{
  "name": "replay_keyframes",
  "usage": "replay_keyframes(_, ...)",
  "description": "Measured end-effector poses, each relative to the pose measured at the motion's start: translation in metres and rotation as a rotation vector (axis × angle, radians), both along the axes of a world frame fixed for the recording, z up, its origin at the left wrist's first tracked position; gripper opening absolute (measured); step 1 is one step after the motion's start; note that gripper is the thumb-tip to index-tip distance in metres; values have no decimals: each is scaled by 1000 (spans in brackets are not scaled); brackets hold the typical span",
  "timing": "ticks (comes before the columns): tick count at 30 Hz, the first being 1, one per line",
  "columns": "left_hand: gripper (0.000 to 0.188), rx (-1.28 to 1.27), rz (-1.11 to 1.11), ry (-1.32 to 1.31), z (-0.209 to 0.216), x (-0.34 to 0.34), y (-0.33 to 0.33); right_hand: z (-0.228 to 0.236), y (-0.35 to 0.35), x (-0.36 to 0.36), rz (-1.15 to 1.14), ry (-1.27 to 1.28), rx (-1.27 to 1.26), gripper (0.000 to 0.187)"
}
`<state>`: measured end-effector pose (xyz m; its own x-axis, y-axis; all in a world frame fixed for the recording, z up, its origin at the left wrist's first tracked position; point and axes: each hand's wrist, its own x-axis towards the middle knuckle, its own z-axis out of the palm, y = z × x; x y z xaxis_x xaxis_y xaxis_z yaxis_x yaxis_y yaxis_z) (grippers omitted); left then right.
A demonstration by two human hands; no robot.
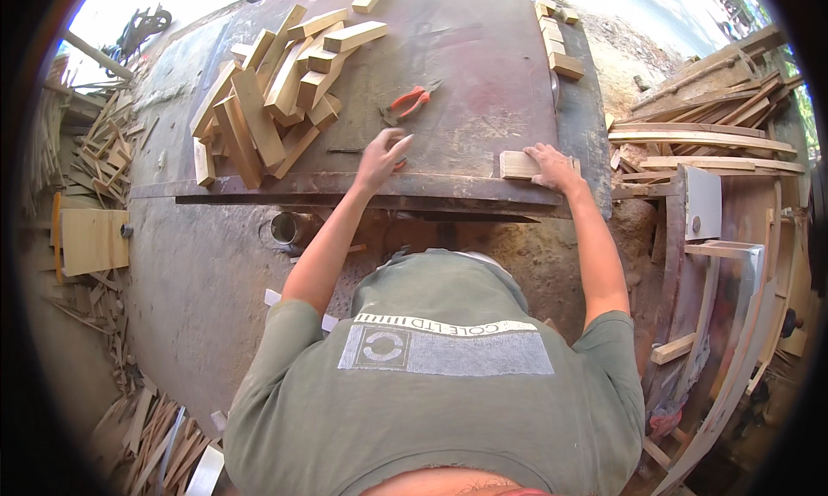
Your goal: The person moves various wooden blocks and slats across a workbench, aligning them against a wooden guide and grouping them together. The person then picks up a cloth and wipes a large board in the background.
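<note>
My right hand grips a short pale wooden block lying near the front edge of the metal-topped table. My left hand is over the table near its front edge, thumb and fingers apart. Under it shows a small orange-red bit, and a thin dark rod pokes out to its left; whether these belong to one tool I cannot tell. Just beyond that hand lie pliers with red handles. A loose pile of wooden blocks sits to the left.
More short blocks line the table's far right side. Long boards are stacked at the right, beside a wooden frame. Wood offcuts litter the ground at left. A metal pipe end shows below the table's front edge.
</note>
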<state>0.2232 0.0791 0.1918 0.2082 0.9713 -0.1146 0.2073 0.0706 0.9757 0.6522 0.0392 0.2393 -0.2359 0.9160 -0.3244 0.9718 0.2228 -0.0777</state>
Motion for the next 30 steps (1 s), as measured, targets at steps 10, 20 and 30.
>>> replay_keyframes(10, 76, 336, 224, 810, -99, -104, -77, -7, 7, -17, 33, -3, -65, 75)
replay_keyframes(20, 104, 434, 123, 957, -133, -106, -71, -81, -57, -71, 80, 35, 494, 138)
replay_keyframes(30, 108, 446, 124, 974, -136, -95, -58, -96, -36, -60, 99, 23, 713, 130)
